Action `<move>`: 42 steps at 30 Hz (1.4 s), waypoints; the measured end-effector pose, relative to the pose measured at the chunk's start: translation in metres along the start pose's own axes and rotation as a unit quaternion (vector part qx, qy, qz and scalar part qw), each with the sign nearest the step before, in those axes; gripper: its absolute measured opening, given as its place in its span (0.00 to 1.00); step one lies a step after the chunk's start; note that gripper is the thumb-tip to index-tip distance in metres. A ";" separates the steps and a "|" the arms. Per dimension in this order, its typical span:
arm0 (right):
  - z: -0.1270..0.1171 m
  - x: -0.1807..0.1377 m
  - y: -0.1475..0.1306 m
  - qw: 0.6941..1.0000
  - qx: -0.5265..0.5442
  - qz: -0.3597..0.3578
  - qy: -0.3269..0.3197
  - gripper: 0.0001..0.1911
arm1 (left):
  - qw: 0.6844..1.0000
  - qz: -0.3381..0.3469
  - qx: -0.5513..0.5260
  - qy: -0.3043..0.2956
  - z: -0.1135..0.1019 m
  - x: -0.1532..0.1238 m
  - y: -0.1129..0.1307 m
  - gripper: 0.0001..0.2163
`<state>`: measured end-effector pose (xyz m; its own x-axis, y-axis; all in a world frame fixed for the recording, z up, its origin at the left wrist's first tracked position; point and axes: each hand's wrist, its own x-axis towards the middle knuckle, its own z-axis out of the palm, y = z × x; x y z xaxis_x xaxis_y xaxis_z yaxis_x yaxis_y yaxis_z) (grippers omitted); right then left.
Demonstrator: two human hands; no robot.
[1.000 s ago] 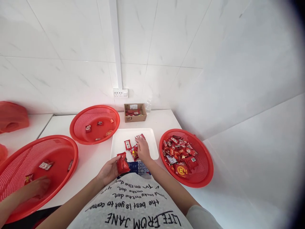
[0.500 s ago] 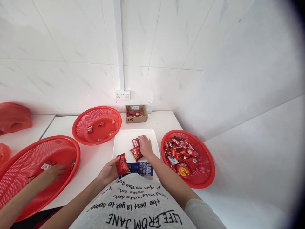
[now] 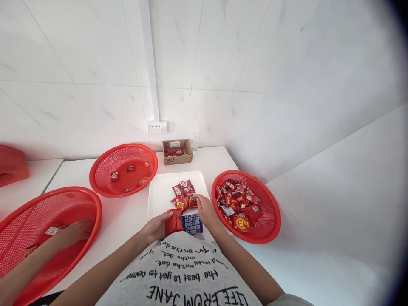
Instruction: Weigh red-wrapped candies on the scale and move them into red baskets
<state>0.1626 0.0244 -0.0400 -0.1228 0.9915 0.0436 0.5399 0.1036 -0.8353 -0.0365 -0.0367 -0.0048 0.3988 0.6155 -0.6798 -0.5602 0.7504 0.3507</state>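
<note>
My left hand (image 3: 155,228) is closed around a red packet (image 3: 174,222), probably a small plastic pouch, held over the left part of the blue keypad (image 3: 191,224). On the white tray of the scale (image 3: 159,193) lie several red snack packets (image 3: 185,187) in a loose group, one with a yellow print (image 3: 180,202). My right hand (image 3: 206,211) reaches in from the right, its fingertips pinching the edge of a red packet with black lettering (image 3: 192,200) at the near side of that group.
Right of the scale stands a red basket (image 3: 276,221) holding many red packets. Two more red baskets (image 3: 124,146) (image 3: 95,208) stand left with a few packets. Another person's hand (image 3: 76,233) is inside the nearer one. A cardboard box (image 3: 178,160) stands by the wall.
My right hand has drawn back toward me from the far packets, and a black-lettered packet now shows at its fingertips. My left hand has moved right with its packet. The view has shifted slightly.
</note>
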 end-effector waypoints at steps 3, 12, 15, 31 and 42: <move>0.001 -0.006 0.003 1.000 -0.018 0.025 -0.006 0.17 | 1.000 0.000 0.016 0.006 0.009 0.015 0.004 0.12; 0.014 -0.006 0.005 0.992 0.104 0.065 -0.037 0.15 | 0.997 0.051 0.003 0.066 0.008 0.010 0.024 0.10; 0.007 -0.011 0.003 0.979 0.154 0.127 -0.029 0.15 | 0.996 0.048 -0.011 0.072 -0.004 -0.003 0.021 0.10; -0.034 -0.061 0.002 0.895 0.327 0.298 -0.055 0.18 | 0.992 0.109 0.056 0.026 0.009 -0.021 0.003 0.08; -0.021 -0.064 -0.032 0.890 0.364 0.146 -0.234 0.29 | 0.955 0.140 0.243 -0.092 0.045 0.006 -0.015 0.15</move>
<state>0.1711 -0.0403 -0.0043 -0.4912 0.8087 -0.3237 -0.0553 -0.3998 -0.9149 0.0072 -0.0335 0.0143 0.4281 0.8072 -0.4065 -0.2775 0.5455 0.7909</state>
